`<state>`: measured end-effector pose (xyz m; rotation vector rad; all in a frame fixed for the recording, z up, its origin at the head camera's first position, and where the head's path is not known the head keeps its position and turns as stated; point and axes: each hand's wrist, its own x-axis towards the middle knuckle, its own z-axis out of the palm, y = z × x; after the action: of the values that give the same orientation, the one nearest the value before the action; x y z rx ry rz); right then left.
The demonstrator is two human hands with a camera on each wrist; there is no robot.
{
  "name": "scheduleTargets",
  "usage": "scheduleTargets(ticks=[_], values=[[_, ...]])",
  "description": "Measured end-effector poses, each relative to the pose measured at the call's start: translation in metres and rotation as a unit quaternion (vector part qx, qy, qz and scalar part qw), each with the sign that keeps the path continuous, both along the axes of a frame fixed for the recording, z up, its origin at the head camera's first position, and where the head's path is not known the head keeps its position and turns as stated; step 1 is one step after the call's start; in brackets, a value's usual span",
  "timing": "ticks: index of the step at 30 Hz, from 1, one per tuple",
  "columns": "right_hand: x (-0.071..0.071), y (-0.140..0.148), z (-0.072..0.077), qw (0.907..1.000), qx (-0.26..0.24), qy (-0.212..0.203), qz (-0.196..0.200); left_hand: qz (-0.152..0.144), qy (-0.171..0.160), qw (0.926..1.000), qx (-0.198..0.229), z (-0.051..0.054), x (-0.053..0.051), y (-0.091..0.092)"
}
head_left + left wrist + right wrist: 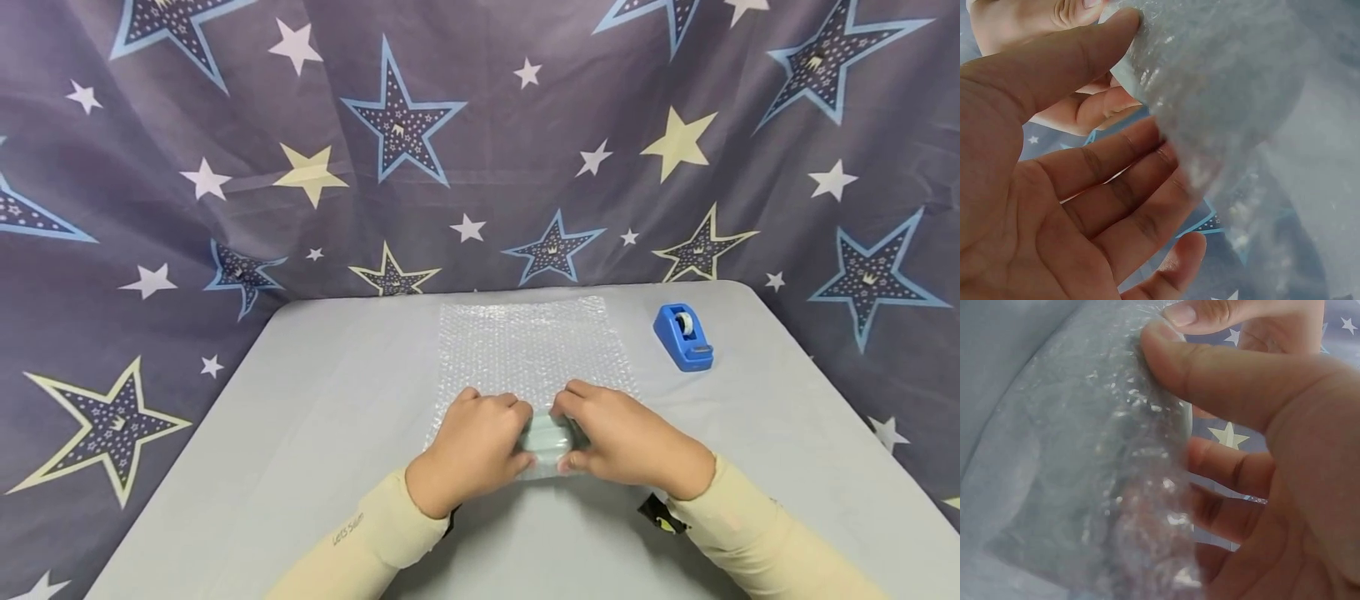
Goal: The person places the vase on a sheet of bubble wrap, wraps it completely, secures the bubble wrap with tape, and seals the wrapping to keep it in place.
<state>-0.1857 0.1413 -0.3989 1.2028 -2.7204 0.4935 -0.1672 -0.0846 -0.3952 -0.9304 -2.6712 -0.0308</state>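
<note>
- L hand (pixel 480 437) & R hand (pixel 618 433) pinch a pale-green item (pixel 547 437) from opposite sides; we see thumbs on near face, other fingers round far side.
- Item's btwn the hands, at near end of the bubble wrap (pixel 532 346), which covers it at least partly.
- We'd keep both sides level, wrap snug, thumb pressure even, w/o popping bubbles.
- Wrap: clear, dimpled, shiny, flexible. Item: smooth, rounded, prob. rigid; full shape hidden.
- Tape dispenser (pixel 684 340): blue, wedge-like, prob. plastic, on grey table (pixel 337 375).
</note>
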Motion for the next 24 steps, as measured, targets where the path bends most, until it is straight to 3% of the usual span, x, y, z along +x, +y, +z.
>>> scheduleTargets(ticks=[13, 24], values=[[0.002, 0.007, 0.002, 1.0, -0.001, -0.001, -0.006, -0.002, 0.005, 0.9997, -0.026, 0.002, -0.001, 0.007], [0.001, 0.001, 0.001, 0.9999, -0.001, 0.01, 0.008, -0.013, 0.068, 0.9976, -0.004, 0.004, 0.011, 0.007]])
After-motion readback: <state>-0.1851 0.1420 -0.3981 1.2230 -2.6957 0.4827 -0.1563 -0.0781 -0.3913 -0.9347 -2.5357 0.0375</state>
